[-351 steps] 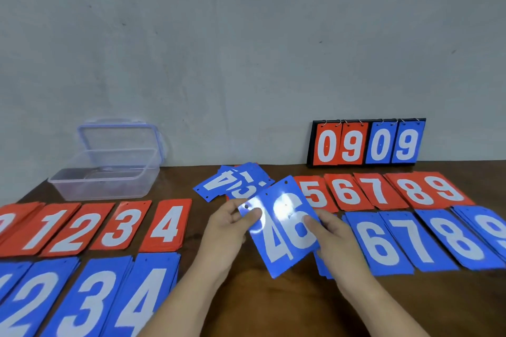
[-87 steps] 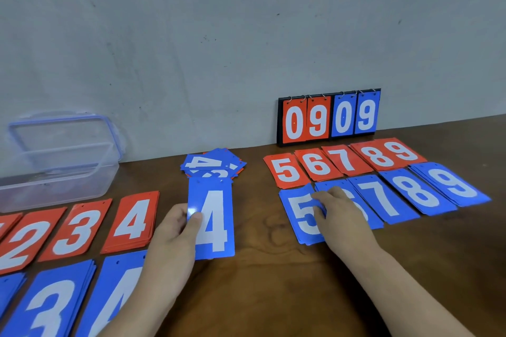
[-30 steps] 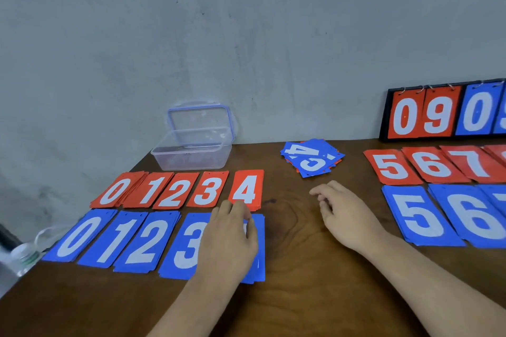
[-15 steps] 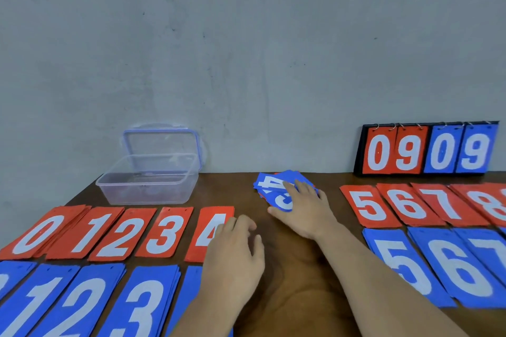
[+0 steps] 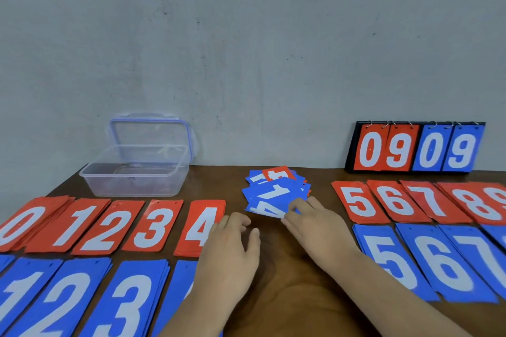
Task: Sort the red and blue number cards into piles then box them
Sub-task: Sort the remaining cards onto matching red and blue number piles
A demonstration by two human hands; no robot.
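Head cam is looking down at a dark brown wooden table [image 5: 287,276] that's butting up against a plain grey wall [image 5: 246,49] with a few scuffs on it. The right hand [image 5: 315,224] is reaching forward, fingertips lying on a blue 4 card [image 5: 264,209]. That's the nearest card of the loose heap [image 5: 276,189] of mixed cards just past the fingers. The thumb is sitting at the card's near edge, and honestly I can't tell if it's pinching the card or only touching it.

The left hand [image 5: 232,252] is hovering palm down just left of the right one, fingers loosely curled and holding nothing, right at the edge of the red 4 pile [image 5: 202,224]. Further left of it, the red 0 to 3 piles [image 5: 90,224] are lying in a row, with the blue 1 to 3 piles [image 5: 68,298] nearer the person. Right of the right hand, the red 5 to 9 piles [image 5: 397,202] are filling the far row and the blue 5 to 7 piles [image 5: 438,262] the near one.

The clear plastic box [image 5: 134,180] is standing open, far and left of both hands, its lid [image 5: 150,131] leaning on the wall. A flip scoreboard [image 5: 416,148] is showing 09 09, far right of the hands.
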